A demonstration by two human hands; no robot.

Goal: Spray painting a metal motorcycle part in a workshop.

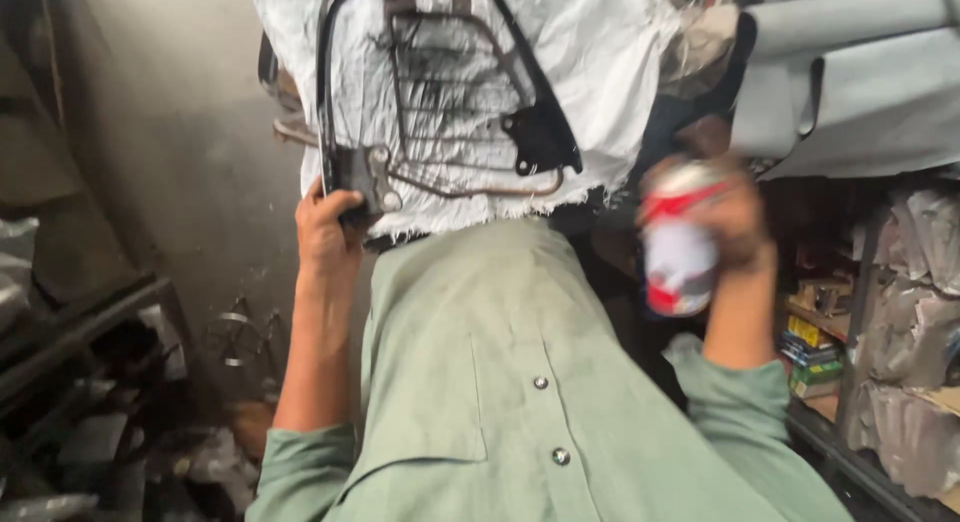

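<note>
Left hand (328,222) grips the black metal rack (440,92) on the white sheet (600,62), fingers closed round its corner bracket. Right hand (735,217) clutches a blurred spray can (680,247) beside it; the rack already looks dark-coated, with bare rod left along the bottom.

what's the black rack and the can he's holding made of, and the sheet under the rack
Rack: looks like bent metal rod and tube, painted black, with flat bolt-hole brackets. Can: probably thin metal, glossy red and white; motion blur leaves it open. Sheet: white woven cloth or sacking, crumpled, with a frayed lower edge.
</note>
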